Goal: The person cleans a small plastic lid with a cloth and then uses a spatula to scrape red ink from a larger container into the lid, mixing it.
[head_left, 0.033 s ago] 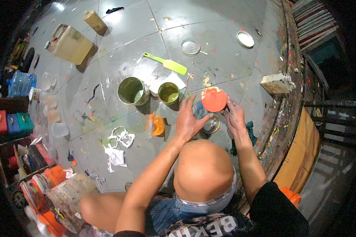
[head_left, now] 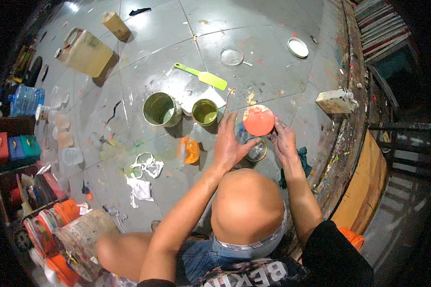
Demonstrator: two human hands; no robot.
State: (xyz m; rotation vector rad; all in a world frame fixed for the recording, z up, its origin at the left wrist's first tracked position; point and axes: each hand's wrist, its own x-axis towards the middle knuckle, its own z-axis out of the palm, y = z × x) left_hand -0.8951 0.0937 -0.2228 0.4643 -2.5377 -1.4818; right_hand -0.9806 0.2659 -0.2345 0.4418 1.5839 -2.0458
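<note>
An orange-red round piece (head_left: 259,120), with pale yellow smears along its upper left edge, is in front of me. I cannot tell whether it is a lid or a paint-filled cup. My right hand (head_left: 285,138) is closed on its right edge with thumb and fingers. My left hand (head_left: 229,147) is open to its left, fingers and thumb spread, apart from the round piece. Below it, partly behind my left thumb, a clear round lid or tub (head_left: 257,150) shows. Left of my left hand stand a small can with yellowish-green inside (head_left: 205,113) and a larger can (head_left: 162,110).
A lime-green spatula (head_left: 211,80) lies beyond the cans. An orange tape dispenser-like thing (head_left: 191,152) and white cloth strips (head_left: 141,188) lie to the left. Jugs (head_left: 87,53) stand far left, a stained white container (head_left: 336,101) right. Plastic cups (head_left: 72,157) line the left side.
</note>
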